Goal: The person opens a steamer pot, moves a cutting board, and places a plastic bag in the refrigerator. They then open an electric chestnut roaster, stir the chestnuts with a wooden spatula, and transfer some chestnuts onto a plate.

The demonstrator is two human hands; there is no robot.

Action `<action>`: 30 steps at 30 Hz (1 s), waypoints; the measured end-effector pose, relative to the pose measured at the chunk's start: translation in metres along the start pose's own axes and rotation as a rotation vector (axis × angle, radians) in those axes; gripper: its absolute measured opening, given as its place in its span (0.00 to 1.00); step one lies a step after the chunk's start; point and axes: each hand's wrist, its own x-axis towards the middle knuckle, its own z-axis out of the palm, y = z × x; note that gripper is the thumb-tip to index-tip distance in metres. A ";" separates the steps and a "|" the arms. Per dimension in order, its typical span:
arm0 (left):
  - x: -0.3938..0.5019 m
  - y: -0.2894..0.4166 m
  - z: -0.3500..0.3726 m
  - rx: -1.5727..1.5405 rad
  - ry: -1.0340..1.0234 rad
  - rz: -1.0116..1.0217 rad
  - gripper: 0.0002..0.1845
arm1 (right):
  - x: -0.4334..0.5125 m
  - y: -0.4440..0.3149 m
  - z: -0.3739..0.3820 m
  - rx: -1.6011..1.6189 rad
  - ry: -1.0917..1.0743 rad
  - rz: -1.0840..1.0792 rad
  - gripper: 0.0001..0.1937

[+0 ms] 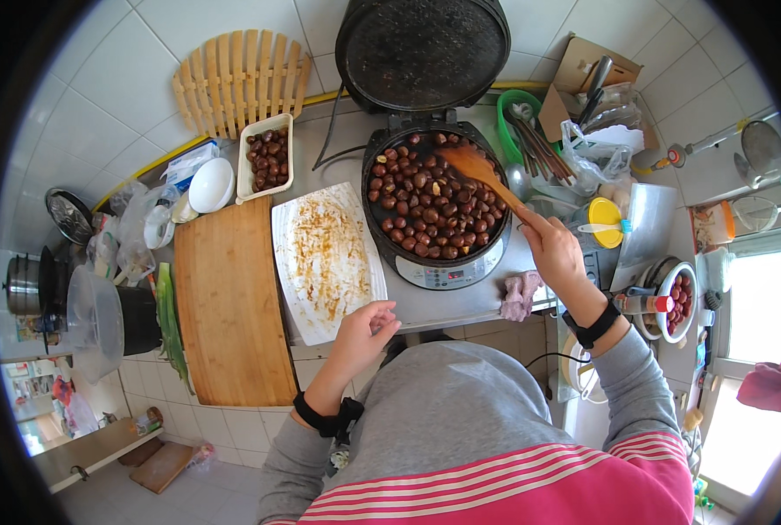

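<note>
My right hand [551, 246] is closed around the handle of a wooden spatula [472, 164]. Its blade rests among glossy brown chestnuts [423, 203], some split to show pale flesh. They fill the round black pan of an electric griddle [448, 275], whose dark lid [423, 52] stands raised behind it. My left hand [364, 331] is empty, fingers loosely curled and thumb apart, by the near right corner of a white rectangular tray [380, 289]. Brown-yellow smears cover much of that tray's surface.
Left of the tray lies a wooden cutting board [233, 315], jutting past the counter edge. Behind it are a plastic tray of chestnuts [240, 177] and a white bowl [212, 186]. A crumpled cloth [520, 295], a yellow-lidded tub [604, 223] and a green basket [510, 141] crowd the right side.
</note>
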 end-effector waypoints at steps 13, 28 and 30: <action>0.026 0.027 0.009 0.089 -0.057 0.084 0.18 | -0.040 -0.029 0.043 0.027 -0.035 -0.109 0.19; 0.071 0.070 0.029 -0.273 -0.222 0.042 0.27 | 0.009 -0.060 0.005 0.409 -0.036 0.008 0.21; 0.094 0.093 0.040 -0.470 -0.202 -0.092 0.26 | 0.023 -0.079 -0.005 0.485 -0.030 -0.055 0.19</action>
